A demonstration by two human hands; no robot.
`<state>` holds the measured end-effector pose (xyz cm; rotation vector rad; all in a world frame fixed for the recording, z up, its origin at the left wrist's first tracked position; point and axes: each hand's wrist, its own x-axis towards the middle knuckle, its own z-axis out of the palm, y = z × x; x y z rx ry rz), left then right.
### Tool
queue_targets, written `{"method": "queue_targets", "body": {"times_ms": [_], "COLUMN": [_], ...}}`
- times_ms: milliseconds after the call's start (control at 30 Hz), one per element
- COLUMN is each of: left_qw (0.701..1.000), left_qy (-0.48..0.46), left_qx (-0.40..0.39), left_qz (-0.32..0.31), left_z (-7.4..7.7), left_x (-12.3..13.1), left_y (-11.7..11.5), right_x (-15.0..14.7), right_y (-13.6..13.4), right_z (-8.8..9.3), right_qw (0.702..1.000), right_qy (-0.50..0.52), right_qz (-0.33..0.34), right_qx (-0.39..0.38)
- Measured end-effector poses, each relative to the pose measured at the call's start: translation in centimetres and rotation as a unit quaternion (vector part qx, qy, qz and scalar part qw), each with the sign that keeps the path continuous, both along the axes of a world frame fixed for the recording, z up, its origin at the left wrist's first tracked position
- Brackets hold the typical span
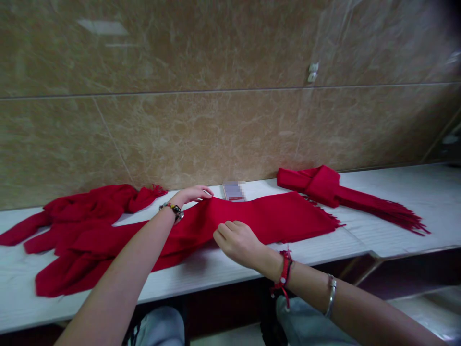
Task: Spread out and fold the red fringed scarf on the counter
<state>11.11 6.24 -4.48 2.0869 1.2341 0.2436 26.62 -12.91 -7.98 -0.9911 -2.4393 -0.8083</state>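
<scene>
A long red scarf (266,216) runs across the white counter, its fringed end flat to the right and its other part bunched in folds to the left. My left hand (194,193) is at the scarf's far edge, fingertips pinching the cloth, which rises slightly there. At the near edge, my right hand (237,242) is curled closed on the same scarf, knuckles up; its fingertips are hidden. Between the hands the fabric is raised a little and casts a shadow on the counter.
A second red scarf (97,206) lies crumpled at the back left. To the right rests a folded or knotted red scarf (324,185) with fringe. A small flat box (230,191) stands by the tiled wall (216,134). The white counter's (201,283) front edge is close to my knees.
</scene>
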Motion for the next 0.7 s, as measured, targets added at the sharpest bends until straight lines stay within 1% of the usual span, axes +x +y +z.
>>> {"method": "queue_targets", "body": {"times_ms": [67, 133, 233, 333, 400, 500, 600, 700], "left_qw": [1.0, 0.997, 0.992, 0.99, 0.987, 0.982, 0.982, 0.982], "left_qy": [-0.025, -0.065, -0.118, -0.134, -0.154, -0.178, -0.173, -0.171], "left_qx": [-0.006, -0.021, -0.037, -0.031, -0.038, -0.061, -0.063, -0.048], "left_qz": [0.009, 0.017, 0.025, 0.02, 0.008, -0.024, -0.045, -0.055], "left_z": [1.6, 3.4, 5.8, 7.3, 7.6, 7.1, 6.0, 4.7], "left_x": [0.9, 2.4, 5.5, 9.4, 12.3, 16.6, 20.8, 24.5], "left_y": [0.1, 0.0, -0.3, -0.8, -1.0, -1.0, -0.7, -0.1], "right_x": [1.2, 2.7, 5.4, 8.7, 11.1, 15.0, 18.6, 21.7], "right_y": [0.1, 0.1, -0.3, -1.0, -1.4, -2.1, -2.6, -2.9], "right_z": [1.1, 2.3, 3.9, 5.2, 5.6, 5.6, 4.8, 3.4], "right_qw": [0.999, 0.996, 0.991, 0.978, 0.968, 0.954, 0.944, 0.939], "right_qy": [0.029, 0.056, 0.089, 0.136, 0.167, 0.203, 0.223, 0.213], "right_qz": [-0.018, -0.037, -0.064, -0.109, -0.143, -0.189, -0.231, -0.266], "right_qx": [0.031, 0.056, 0.083, 0.11, 0.122, 0.112, 0.077, 0.041]}}
